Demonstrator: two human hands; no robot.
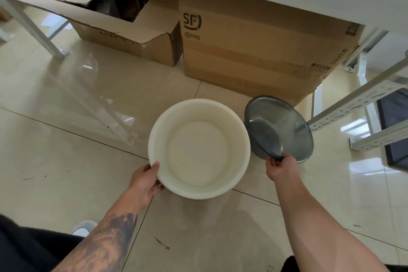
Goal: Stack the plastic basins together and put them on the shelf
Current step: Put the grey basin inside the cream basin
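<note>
A large white plastic basin (198,150) hangs over the tiled floor at the centre of the view, mouth up. My left hand (146,180) grips its near left rim, thumb on the inside. To its right a smaller see-through grey basin (279,128) is tilted, its mouth turned toward the white one. My right hand (280,166) pinches the grey basin's near rim. The two basins sit side by side, almost touching, one not inside the other.
Two cardboard boxes stand under a white table: an open torn one (123,20) at the left and a sealed one with SF print (254,51) at the right. A white metal shelf frame (362,104) rises at the right. A white table leg (28,26) slants at the left.
</note>
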